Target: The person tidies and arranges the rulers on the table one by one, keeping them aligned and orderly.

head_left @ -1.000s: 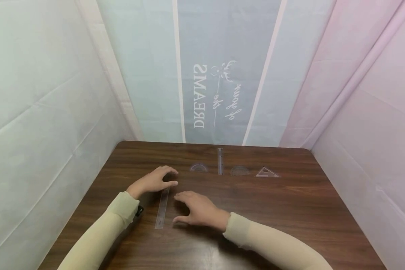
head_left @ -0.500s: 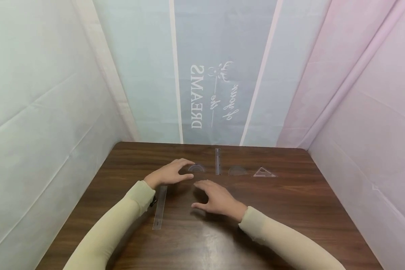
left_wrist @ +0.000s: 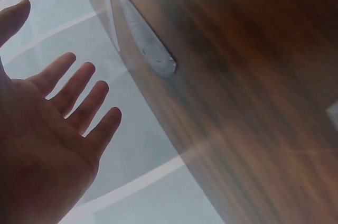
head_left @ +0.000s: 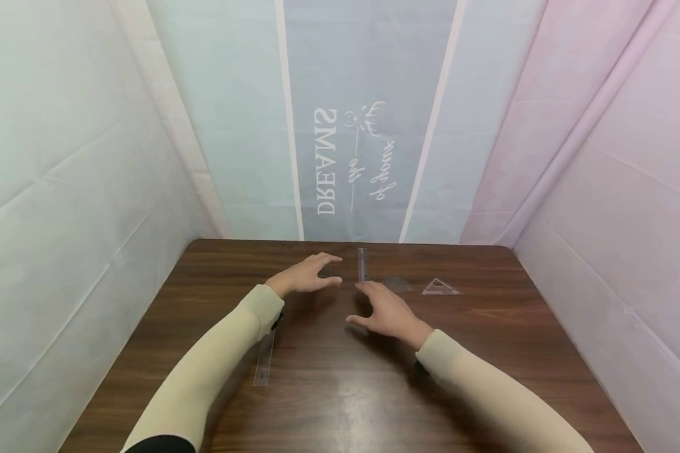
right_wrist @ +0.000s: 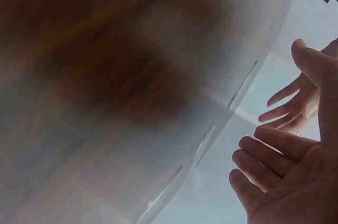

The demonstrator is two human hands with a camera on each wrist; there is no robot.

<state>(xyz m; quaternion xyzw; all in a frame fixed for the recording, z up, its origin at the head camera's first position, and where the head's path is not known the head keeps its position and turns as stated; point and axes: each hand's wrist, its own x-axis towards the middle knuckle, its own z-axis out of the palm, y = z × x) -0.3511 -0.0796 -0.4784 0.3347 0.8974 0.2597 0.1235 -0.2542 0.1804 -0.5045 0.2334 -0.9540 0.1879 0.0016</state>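
Left of centre in the head view, the left hand (head_left: pixel 308 275) is hovering over the brown tabletop (head_left: pixel 340 384), its fingers (left_wrist: pixel 88 107) spreading loosely, the thumb standing apart, nothing between them. Right of centre, the right hand (head_left: pixel 393 313) is facing it across a gap; its fingers are bending gently, the thumb standing away, and they are holding nothing. Near the upper middle of the frame, a short clear ruler (head_left: pixel 362 263) is lying lengthwise, the right fingertips appearing at its lower end; I cannot tell whether they are touching it. Just right of this ruler a clear protractor (head_left: pixel 396 285) is lying flat, and farther right a clear triangle (head_left: pixel 441 289) is resting. Lower left, a long clear ruler (head_left: pixel 263 368) is slanting, its upper end hiding behind the left sleeve (head_left: pixel 221 358). A cloth with white lettering (head_left: pixel 351 63) is hanging across the top.
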